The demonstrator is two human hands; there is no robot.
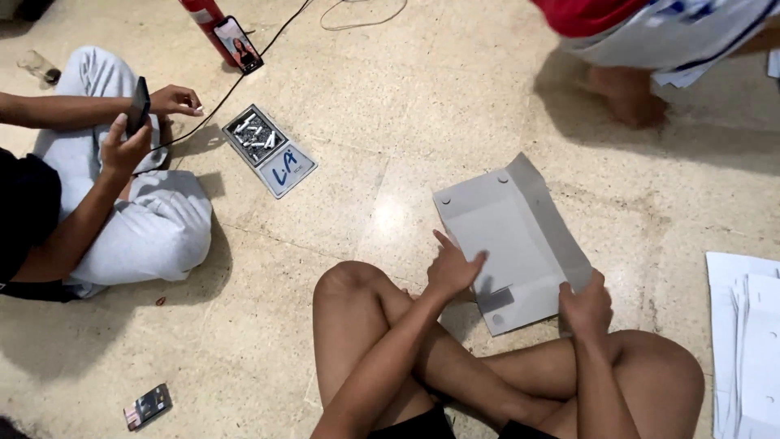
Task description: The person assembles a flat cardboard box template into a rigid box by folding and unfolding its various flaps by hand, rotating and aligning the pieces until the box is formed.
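Sitting cross-legged on the stone floor [390,114], the person works a flat grey cardboard sheet [508,236] that lies on the floor just past the knees. Their right hand [585,307] pinches the sheet's near right edge — fingers closed on it. Their left hand [453,267] rests on the sheet's left edge, fingers loosely spread and flat, gripping nothing. At the right border lies a stack of white sheets [747,341]; near the bottom left, a small dark packet [148,405]. Farther left sits another person in pale trousers, holding a dark phone [139,106]. Beside them lies a grey tray of small metal pieces [268,149], and beyond it a second phone [238,44] leans against a red object — a cable runs past it
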